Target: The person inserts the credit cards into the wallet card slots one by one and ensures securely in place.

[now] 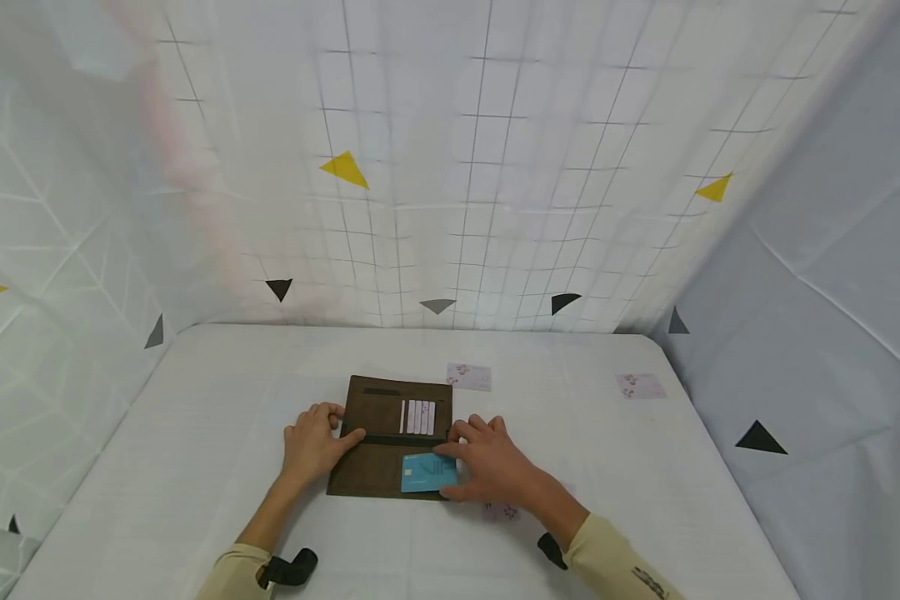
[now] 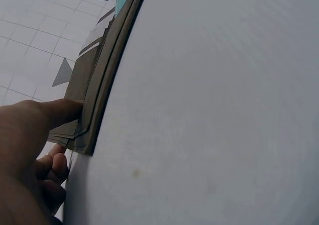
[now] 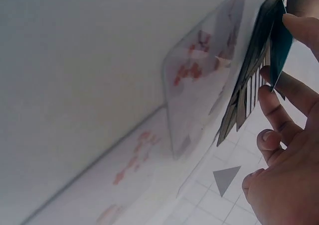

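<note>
Right fingers (image 1: 465,453) pinch blue card (image 1: 424,473)

A table (image 1: 195,450) covered in white stands inside a small booth of hung sheets — a makeshift, closed-in workspace, though the wider building cannot be told. A back curtain (image 1: 420,125), printed with thin grid lines and yellow triangles (image 1: 347,169), rises behind the table's far edge. At left, a pale side curtain (image 1: 45,250) carries white branching lines; at right, a creased grey sheet (image 1: 817,225) bears dark triangles (image 1: 761,439). Folds and wrinkles mark the walls as soft sheeting — cloth or plastic, unclear which.
</note>
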The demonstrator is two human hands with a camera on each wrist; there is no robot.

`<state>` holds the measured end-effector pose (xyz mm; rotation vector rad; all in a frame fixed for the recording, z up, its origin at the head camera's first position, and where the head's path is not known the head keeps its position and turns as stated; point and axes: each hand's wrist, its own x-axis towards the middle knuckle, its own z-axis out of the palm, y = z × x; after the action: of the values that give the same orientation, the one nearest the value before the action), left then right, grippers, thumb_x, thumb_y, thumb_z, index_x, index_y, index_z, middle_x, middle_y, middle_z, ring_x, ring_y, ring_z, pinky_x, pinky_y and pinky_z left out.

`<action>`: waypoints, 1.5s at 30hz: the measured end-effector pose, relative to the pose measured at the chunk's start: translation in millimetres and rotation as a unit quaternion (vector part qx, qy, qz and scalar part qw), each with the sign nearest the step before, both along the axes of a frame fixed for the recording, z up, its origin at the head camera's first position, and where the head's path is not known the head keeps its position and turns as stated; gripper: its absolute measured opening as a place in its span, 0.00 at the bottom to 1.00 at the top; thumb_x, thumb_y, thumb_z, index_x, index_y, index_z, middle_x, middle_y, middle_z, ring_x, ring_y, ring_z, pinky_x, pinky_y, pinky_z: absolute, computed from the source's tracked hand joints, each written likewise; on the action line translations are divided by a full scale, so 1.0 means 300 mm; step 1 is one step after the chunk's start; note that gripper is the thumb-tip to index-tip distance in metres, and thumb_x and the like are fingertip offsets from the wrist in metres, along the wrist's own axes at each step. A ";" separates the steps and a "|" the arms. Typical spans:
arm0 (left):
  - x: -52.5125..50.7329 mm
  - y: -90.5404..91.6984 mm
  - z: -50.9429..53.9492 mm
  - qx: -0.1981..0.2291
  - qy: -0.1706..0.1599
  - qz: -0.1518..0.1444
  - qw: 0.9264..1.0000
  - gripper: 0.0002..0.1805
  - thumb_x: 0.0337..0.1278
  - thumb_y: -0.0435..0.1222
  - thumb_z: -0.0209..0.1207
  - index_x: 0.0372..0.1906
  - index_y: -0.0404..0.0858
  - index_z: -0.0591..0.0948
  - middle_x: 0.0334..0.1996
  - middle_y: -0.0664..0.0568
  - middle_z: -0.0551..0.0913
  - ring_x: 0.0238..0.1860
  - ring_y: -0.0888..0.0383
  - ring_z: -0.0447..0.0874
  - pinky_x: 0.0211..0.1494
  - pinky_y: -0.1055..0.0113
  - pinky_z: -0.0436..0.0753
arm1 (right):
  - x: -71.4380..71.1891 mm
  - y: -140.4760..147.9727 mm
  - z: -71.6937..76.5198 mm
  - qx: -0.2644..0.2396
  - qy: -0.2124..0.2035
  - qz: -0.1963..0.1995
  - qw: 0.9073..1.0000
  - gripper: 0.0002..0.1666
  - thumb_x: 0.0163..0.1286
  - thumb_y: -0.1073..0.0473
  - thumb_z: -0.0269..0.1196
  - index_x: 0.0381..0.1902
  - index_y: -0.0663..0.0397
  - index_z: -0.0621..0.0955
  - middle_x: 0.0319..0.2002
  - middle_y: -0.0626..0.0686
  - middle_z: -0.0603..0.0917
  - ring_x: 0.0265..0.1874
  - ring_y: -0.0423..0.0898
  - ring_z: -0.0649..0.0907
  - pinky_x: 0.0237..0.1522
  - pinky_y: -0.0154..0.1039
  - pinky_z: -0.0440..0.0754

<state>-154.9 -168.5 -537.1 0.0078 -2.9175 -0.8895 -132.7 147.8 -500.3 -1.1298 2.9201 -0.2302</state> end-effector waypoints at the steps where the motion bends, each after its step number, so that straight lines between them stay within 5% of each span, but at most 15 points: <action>1: 0.001 0.000 0.000 0.000 0.000 0.000 1.000 0.30 0.54 0.53 0.71 0.53 0.35 0.80 0.36 0.50 0.79 0.42 0.48 0.75 0.46 0.48 0.65 | 0.000 -0.002 0.002 0.000 0.000 -0.001 1.000 0.35 0.58 0.27 0.66 0.61 0.30 0.82 0.47 0.40 0.74 0.42 0.39 0.66 0.40 0.44 0.56; 45: -0.001 -0.002 -0.010 -0.009 0.001 0.001 1.000 0.31 0.54 0.54 0.70 0.53 0.35 0.80 0.37 0.50 0.79 0.43 0.48 0.75 0.46 0.47 0.65 | 0.009 -0.075 -0.016 0.018 0.031 0.002 0.999 0.41 0.59 0.23 0.63 0.64 0.34 0.81 0.46 0.41 0.72 0.39 0.40 0.65 0.39 0.45 0.54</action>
<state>-155.3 -169.1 -540.0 0.0077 -2.9227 -0.8626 -130.1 125.3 -505.1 -1.1587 2.9616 -0.1454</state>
